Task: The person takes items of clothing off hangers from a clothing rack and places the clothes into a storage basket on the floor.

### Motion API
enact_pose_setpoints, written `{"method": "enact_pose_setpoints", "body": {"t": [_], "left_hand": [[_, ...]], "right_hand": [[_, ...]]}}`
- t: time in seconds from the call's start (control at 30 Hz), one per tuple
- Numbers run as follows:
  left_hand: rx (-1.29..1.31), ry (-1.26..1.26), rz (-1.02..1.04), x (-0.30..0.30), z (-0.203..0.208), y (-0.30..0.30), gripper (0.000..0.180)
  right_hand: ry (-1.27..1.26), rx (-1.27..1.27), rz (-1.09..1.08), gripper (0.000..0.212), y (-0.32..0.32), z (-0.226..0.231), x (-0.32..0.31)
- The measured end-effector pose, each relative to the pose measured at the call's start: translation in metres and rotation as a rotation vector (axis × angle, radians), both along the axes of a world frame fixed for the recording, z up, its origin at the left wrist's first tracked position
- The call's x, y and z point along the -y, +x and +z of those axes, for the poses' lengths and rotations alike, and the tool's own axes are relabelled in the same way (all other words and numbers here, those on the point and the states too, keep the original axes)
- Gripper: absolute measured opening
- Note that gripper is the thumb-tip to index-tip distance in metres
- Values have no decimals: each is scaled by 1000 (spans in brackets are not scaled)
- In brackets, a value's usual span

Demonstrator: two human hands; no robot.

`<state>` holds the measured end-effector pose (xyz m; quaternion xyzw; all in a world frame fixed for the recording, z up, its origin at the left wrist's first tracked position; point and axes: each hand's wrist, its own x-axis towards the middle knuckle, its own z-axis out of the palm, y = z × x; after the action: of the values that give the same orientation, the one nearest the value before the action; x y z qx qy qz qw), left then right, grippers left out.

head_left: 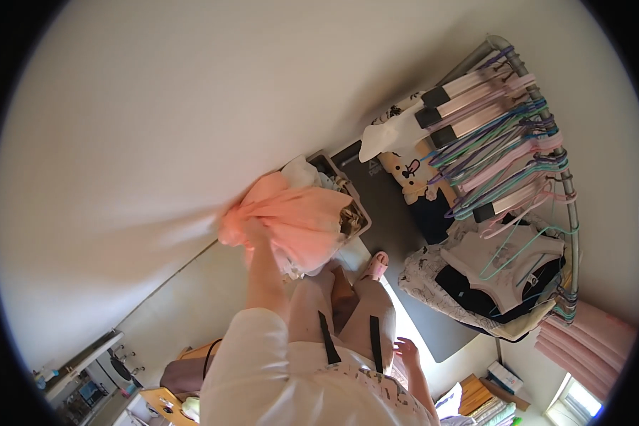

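A gathered piece of thin peach-coloured fabric (302, 220), perhaps a garment, is bunched in my left hand (254, 233). The hand is closed around its gathered end, and folds of cloth partly cover the fingers. The fabric spreads to the right, over part of a light grey-brown bin (364, 213) by the wall. Some white cloth (299, 170) shows behind the peach fabric. My right hand (406, 349) hangs low beside my thigh, its fingers loosely apart and holding nothing.
To the right stands a metal clothes rack (557, 142) with many coloured hangers (504, 153) and several garments (468, 270). Beneath it lies a dark grey flat panel (390, 220). A pink curtain (589, 348) hangs at lower right; a wooden chair (165, 406) stands at lower left.
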<state>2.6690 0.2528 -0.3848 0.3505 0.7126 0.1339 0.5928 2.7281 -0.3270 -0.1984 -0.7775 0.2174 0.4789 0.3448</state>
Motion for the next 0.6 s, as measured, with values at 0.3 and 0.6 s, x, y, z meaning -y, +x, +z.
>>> {"method": "enact_pose_setpoints", "body": {"t": [0.3,0.6], "left_hand": [[81,386,-554,31,64,58,65],[147,1009,-1301,91,161,107,57]], "right_hand": [[341,235,109,33,41,9,-90],[-76,1465,-484,32,233,156,-27]]}}
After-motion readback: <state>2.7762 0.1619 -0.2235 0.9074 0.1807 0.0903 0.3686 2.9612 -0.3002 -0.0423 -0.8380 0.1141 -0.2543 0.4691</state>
